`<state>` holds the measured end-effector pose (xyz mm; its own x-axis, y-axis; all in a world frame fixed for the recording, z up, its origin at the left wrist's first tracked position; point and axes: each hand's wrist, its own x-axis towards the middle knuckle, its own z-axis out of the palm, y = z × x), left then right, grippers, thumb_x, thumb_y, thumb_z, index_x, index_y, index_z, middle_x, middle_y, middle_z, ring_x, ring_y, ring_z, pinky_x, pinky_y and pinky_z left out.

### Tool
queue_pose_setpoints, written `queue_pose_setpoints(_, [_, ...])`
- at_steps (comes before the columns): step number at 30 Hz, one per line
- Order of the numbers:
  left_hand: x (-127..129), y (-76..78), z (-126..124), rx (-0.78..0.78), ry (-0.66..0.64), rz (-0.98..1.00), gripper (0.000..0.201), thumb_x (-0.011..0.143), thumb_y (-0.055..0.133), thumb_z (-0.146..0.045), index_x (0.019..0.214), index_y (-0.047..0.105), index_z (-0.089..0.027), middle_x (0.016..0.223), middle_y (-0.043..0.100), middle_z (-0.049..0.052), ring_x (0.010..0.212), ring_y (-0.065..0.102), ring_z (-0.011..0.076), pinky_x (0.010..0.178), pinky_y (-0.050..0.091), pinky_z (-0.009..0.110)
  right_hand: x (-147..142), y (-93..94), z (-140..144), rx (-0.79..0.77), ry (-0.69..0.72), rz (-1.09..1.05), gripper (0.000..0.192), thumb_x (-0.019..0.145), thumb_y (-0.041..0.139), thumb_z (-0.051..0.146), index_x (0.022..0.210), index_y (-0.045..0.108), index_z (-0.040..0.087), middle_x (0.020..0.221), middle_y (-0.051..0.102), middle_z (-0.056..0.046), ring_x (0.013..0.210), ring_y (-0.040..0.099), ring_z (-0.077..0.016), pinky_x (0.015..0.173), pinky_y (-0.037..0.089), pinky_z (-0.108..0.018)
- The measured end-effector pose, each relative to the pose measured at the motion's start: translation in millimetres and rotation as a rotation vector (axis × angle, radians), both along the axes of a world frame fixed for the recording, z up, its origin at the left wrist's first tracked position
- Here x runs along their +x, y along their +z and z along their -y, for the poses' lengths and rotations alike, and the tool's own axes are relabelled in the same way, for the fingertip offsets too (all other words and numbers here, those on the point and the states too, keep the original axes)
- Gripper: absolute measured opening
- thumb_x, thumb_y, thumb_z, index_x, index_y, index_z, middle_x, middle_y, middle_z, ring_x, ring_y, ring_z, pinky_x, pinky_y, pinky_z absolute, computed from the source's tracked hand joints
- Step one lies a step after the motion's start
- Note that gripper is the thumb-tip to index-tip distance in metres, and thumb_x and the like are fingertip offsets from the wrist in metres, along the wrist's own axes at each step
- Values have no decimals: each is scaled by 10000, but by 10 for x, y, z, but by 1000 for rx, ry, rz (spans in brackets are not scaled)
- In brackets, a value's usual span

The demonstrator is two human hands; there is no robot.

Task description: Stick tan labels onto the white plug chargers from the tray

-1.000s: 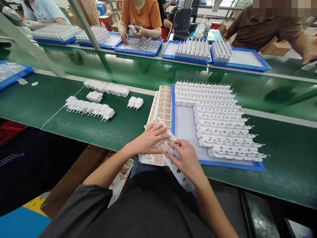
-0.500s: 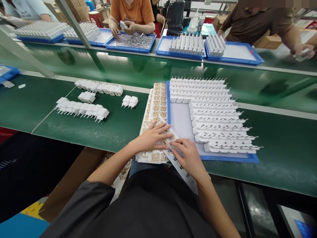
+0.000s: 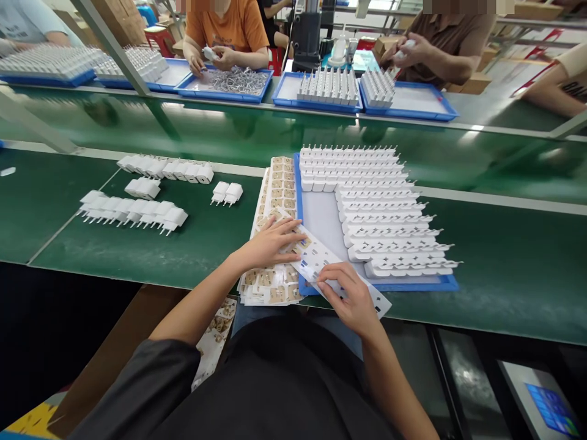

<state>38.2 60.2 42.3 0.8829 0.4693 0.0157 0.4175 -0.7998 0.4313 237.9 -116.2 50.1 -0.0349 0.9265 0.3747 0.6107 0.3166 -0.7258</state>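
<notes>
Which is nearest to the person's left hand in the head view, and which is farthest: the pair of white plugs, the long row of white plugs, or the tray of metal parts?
From the left hand:
1. Pair of white plugs, just up and left on the green table.
2. Long row of white plugs, farther left on the same table.
3. Tray of metal parts, across the belt by the person in orange.

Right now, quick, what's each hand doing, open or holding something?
Left hand: open, fingers spread flat on the label sheets.
Right hand: closed, pinching the white strip.
</notes>
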Motion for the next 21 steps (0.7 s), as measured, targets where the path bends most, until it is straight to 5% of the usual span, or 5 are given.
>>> queue_pose_setpoints(5, [577, 175, 186, 166, 11, 171, 474, 937, 635, -510, 1315, 639, -223, 1457, 553, 148, 1399, 458, 323, 1189, 357, 497, -17, 128, 117, -21, 138, -143, 88, 978, 590, 175, 968, 646, 242, 928, 703, -35, 921, 671, -192, 844, 545, -337])
queue_pose_setpoints(11, [1290, 237, 415, 393, -169, 209, 431, 858, 750, -428, 1172, 645, -152, 1605, 340, 233, 1462, 337, 409, 1131, 371, 542, -50, 207, 161, -51, 231, -136, 80, 981, 599, 187, 939, 643, 239, 915, 714, -37, 883, 669, -183, 809, 538, -314])
queue_pose_setpoints(16, [1398, 151, 504, 435, -151, 191, 217, 888, 680, -210, 1085, 650, -125, 1601, 358, 231, 1384, 441, 378, 1055, 420, 488, -24, 147, 178, -42, 148, -145, 85, 969, 600, 174, 922, 636, 234, 834, 697, -27, 790, 655, -173, 740, 523, -290])
queue_pose_setpoints(21, [1267, 172, 515, 266, -196, 225, 207, 923, 610, -205, 1119, 632, -143, 1399, 599, 168, 1252, 552, 337, 965, 489, 458, -51, 149, 148, -56, 194, -154, 103, 947, 606, 169, 908, 641, 257, 807, 718, -7, 737, 692, -170, 693, 547, -264])
